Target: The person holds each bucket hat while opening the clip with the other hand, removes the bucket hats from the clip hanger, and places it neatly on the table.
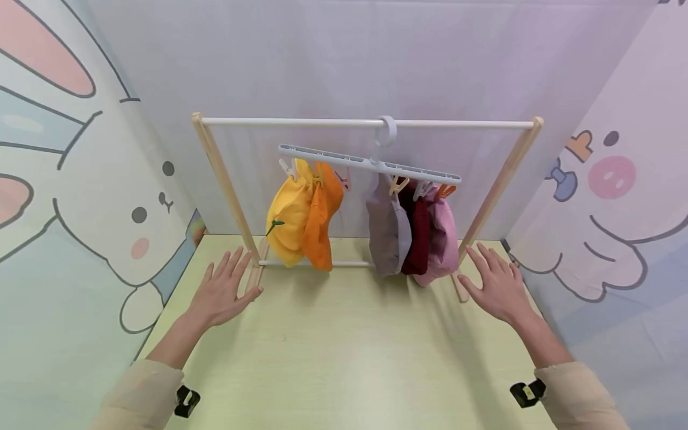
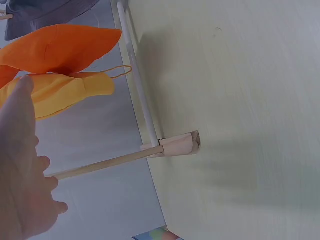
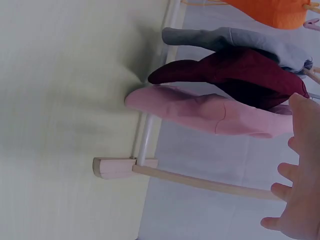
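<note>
My left hand (image 1: 221, 292) is held with fingers spread near the rack's left post, touching nothing. On the other side my right hand (image 1: 498, 288) is likewise spread and holds nothing, near the right post. Between them a pale clip hanger (image 1: 344, 160) hangs tilted from the rack's white top rod (image 1: 290, 122), its right end lower. Clips hold a yellow hat (image 1: 288, 218) with a green stem and an orange hat (image 1: 318, 230) on the left. To the right hang a grey hat (image 1: 384, 233), a dark red hat (image 3: 225, 75) and a pink hat (image 3: 200, 110).
The wooden rack (image 1: 215, 161) stands at the back of a pale wood-grain table (image 1: 344, 346). A light curtain (image 1: 344, 60) is behind it. Cartoon-printed panels (image 1: 97, 203) flank both sides. One pink clip (image 1: 344, 178) hangs beside the orange hat.
</note>
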Demonstrator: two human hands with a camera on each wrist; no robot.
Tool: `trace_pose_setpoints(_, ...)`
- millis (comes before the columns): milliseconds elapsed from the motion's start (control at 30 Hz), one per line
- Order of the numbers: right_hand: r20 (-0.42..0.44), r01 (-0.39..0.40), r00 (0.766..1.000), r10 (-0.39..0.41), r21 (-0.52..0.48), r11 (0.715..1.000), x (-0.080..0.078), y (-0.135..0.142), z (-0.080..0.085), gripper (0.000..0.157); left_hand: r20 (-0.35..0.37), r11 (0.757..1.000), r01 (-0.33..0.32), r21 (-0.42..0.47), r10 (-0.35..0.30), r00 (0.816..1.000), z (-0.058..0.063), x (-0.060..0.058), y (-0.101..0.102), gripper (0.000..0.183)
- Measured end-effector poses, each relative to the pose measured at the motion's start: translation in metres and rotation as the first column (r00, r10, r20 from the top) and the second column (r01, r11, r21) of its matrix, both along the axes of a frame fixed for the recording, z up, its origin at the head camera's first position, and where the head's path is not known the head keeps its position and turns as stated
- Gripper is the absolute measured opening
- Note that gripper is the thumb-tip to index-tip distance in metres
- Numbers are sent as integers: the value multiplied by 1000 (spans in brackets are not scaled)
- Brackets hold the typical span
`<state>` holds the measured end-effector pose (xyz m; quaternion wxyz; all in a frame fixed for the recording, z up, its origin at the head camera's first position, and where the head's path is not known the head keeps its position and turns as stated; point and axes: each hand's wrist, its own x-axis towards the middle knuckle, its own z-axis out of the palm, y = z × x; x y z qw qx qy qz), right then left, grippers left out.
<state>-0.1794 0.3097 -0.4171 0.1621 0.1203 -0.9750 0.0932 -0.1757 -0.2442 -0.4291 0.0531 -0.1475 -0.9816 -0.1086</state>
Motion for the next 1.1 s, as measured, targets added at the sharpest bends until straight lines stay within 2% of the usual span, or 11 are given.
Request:
trace_pose_setpoints(200,-79,-26,997,23,-40,999,-2,-5,1,64,-27,999,5,52,-3,1000,-1,1,0,81)
trace_pose_setpoints(600,-196,-68,980,43,-120,990,-8,-16,6,63,-143,994,17,108,-1,990,-1,-3,-3,78)
trace_pose_setpoints(867,-239,-96,969,59,-148,984,-12,-25,9,60,-226,987,28,155,8,974,0,-8,-2,75)
trace_pose_setpoints(1100,-268,-133,960,78,-192,972,-18,-33,11,54,-228,979,9,205,39,973,1,-14,-1,76)
